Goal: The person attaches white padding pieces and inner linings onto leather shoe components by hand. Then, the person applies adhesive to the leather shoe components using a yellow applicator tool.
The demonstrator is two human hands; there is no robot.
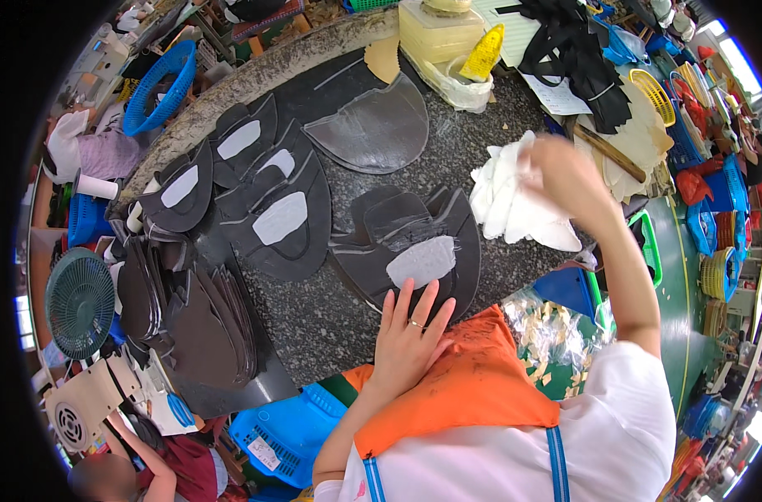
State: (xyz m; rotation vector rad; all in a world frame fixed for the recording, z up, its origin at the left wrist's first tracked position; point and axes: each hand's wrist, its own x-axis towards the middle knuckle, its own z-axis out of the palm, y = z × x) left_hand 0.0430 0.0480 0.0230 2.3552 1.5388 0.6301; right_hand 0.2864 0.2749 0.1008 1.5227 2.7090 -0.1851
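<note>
My left hand (410, 335) lies with its fingers spread on the near edge of a dark shoe-upper piece (466, 243). A pale grey oval patch (423, 261) sits on that piece, touching my fingertips. To the right, my right hand (561, 171) is over a fanned stack of white cut pieces (515, 205). It is blurred, and I cannot make out whether its fingers hold one. Further left lies a similar dark piece (310, 251) bearing its own whitish patch (280, 219).
A thick stack of dark pieces (205, 326) is at the left of the stone-topped table (322, 335). A pale container (435, 38) with a yellow cone-shaped thing (484, 54) stands at the back. Black straps (598, 84) and a wooden-handled tool (611, 151) lie right. Another person (188, 456) sits lower left.
</note>
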